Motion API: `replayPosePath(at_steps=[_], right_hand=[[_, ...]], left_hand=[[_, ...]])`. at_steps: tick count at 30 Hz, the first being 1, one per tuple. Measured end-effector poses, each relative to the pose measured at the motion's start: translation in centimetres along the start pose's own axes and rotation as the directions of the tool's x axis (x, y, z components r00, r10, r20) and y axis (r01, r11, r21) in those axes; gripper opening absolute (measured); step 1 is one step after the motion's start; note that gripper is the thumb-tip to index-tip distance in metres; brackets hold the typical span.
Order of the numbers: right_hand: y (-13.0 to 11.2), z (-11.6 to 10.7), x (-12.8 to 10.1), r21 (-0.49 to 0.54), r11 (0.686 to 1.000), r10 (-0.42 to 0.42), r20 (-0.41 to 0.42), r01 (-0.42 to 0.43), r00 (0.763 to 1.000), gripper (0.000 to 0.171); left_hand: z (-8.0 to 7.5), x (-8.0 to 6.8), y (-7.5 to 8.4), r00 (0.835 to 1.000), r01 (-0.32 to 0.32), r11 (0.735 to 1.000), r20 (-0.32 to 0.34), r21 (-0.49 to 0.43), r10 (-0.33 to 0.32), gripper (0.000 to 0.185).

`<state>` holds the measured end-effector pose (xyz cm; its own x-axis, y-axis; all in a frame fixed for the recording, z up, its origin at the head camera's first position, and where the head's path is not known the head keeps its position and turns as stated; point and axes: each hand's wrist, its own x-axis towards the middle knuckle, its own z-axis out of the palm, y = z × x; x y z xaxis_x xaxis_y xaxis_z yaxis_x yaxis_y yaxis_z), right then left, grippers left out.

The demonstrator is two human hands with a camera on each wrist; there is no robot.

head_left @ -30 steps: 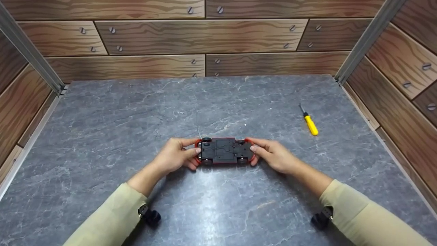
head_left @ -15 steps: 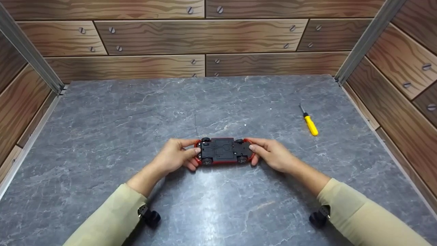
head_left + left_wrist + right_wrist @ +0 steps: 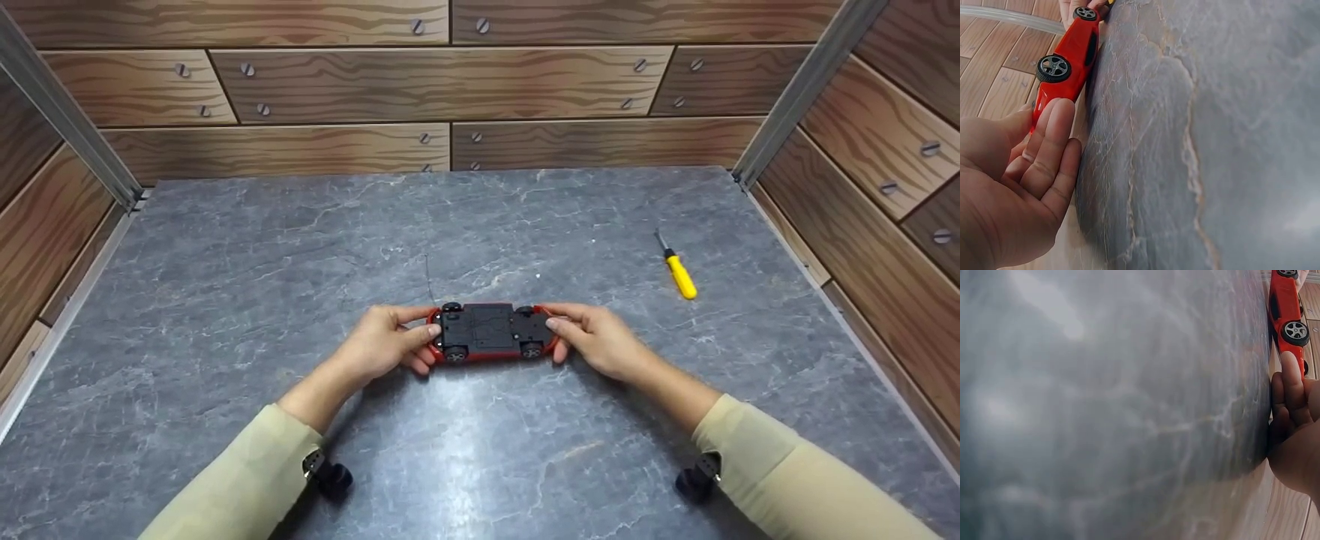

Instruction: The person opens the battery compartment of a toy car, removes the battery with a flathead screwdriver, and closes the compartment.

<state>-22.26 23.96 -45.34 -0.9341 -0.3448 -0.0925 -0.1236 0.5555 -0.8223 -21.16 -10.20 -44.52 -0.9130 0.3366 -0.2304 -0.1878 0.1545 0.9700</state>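
Note:
A red toy car [image 3: 491, 330] lies upside down between both hands in the head view, its black underside and wheels facing up. My left hand [image 3: 386, 341] pinches one end, thumb on the underside and fingers at the edge. At the other end my right hand [image 3: 600, 341] grips the car the same way. From its left end a thin dark wire, like an antenna [image 3: 427, 274], points away from me. In the left wrist view the car's red side [image 3: 1072, 48] shows with two wheels. The right wrist view has the car [image 3: 1287, 304] at its right edge.
A screwdriver [image 3: 681, 276] with a yellow handle lies on the grey marbled table [image 3: 300, 225] to the right, beyond the right hand. Wood-patterned panels [image 3: 442, 82] enclose the back and sides. A tiny white speck [image 3: 537, 275] is on the table behind the car.
The car has tilted slightly in both hands, so its near red side and near wheels show more. The hands have barely moved, and the screwdriver lies as before.

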Motion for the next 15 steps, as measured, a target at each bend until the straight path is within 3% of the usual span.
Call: replayPosePath(at_steps=[10,15], right_hand=[[-0.2,-0.3,-0.4,0.124,0.992,0.025,-0.012,-0.023,1.000,0.049],[-0.6,-0.1,-1.2,0.127,0.992,-0.004,-0.092,0.016,0.996,0.045]], left_hand=[[-0.2,-0.8,0.1,1.000,-0.020,1.000,-0.006,0.009,0.020,0.051],[-0.5,-1.4,0.3,0.998,-0.054,0.992,-0.031,0.112,0.058,0.054]])
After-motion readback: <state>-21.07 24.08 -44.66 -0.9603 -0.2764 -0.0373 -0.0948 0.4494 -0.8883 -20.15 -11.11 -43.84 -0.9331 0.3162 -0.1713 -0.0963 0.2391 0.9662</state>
